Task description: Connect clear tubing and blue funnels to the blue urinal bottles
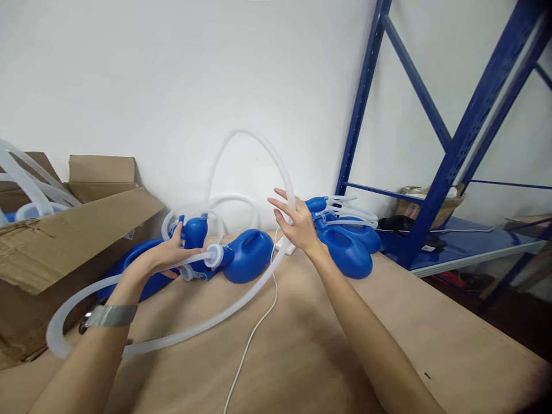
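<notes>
A long translucent plastic tube makes a big loop across the table and up in front of the wall. My left hand is closed around this tube close to a white cap; the thumb points right along it. Just beyond are a blue bulb-shaped part and a blue plastic bottle with a built-in handle, lying on its side. My right hand rests against the raised far side of the loop, its fingers spread and pointing left. Beside it lie more blue bottles with coiled tubes.
An open cardboard box holding tubes and blue parts stands at left. A white cable crosses the brown tabletop to a power strip. Blue metal shelving stands at right, with a small carton on it.
</notes>
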{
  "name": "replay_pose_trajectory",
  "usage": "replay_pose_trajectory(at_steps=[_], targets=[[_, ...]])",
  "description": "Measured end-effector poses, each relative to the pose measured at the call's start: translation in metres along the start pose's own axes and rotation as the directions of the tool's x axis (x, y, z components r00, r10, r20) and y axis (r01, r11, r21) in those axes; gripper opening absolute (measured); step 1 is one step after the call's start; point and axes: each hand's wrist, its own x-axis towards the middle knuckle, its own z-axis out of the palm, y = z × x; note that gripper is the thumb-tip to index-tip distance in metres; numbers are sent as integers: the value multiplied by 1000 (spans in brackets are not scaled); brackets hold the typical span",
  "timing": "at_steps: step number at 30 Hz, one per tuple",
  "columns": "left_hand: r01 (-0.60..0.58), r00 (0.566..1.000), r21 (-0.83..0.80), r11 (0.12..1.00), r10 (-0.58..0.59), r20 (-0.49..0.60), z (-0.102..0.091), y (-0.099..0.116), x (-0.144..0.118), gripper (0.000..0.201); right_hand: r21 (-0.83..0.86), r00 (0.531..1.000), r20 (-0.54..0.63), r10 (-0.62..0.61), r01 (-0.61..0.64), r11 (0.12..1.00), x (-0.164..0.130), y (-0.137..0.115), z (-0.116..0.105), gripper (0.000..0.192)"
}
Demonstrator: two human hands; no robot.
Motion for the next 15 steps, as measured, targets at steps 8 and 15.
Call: replay_pose_trajectory(at_steps=[8,15], targets=[[-173,968,81,982,185,-167,-12,-1,1,109,-172,941,-285,-182,137,976,4,-3,-18,60],[-301,911,159,940,333,-245,-5,10,3,67,-117,955,-272,122,-159,980,4,4,-26,73]])
